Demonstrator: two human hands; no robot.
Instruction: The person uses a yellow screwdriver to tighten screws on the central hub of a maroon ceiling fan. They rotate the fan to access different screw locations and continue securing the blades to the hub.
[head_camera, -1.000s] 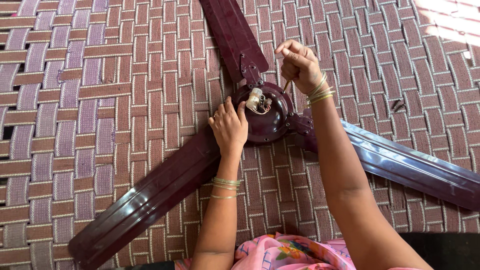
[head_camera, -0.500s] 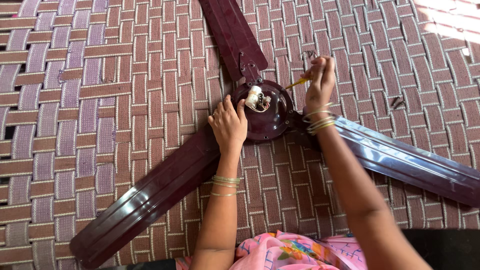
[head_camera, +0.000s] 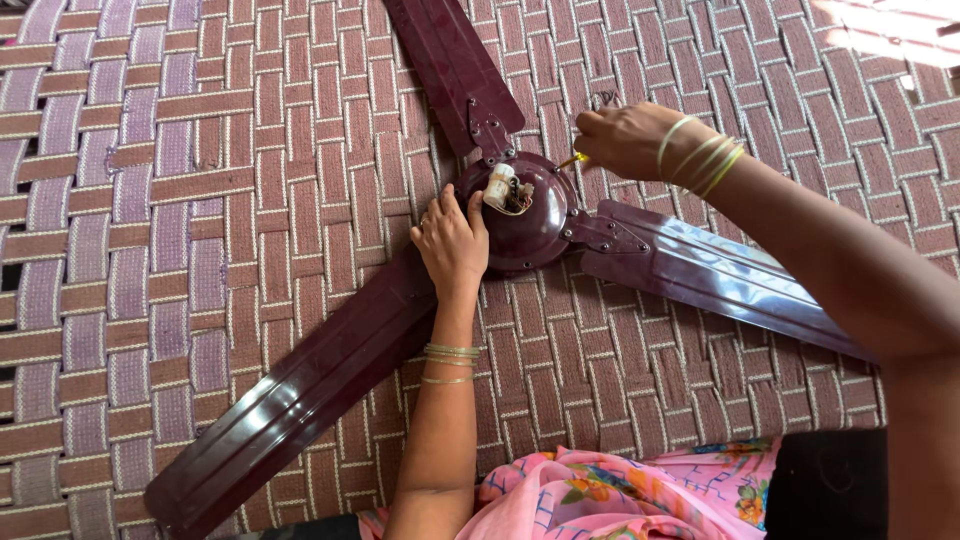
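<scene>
Nearest the camera, pink floral cloth (head_camera: 640, 495) covers the person's lap at the bottom edge. From it the left forearm, with thin bangles (head_camera: 450, 360) at the wrist, reaches away to the ceiling fan (head_camera: 520, 215), which lies flat on a woven mat of maroon and lilac straps (head_camera: 200, 200). The left hand (head_camera: 452, 240) rests palm down on the near-left rim of the fan's round maroon hub, fingers spread and flat, gripping nothing. A small white cylindrical part with wires (head_camera: 500, 188) sits at the hub's centre, just right of that hand.

Three maroon blades leave the hub: one (head_camera: 290, 390) runs near-left towards the camera, one (head_camera: 720, 275) runs right under the right forearm, and one (head_camera: 450, 60) runs to the far edge.

Farther out, the right hand (head_camera: 625, 138), bangles (head_camera: 695, 155) at the wrist, sits just beyond the hub's far-right rim. Its fingers are closed round a slim yellow tool (head_camera: 572, 160), the tip of which points at the hub edge. What kind of tool it is cannot be told.
</scene>
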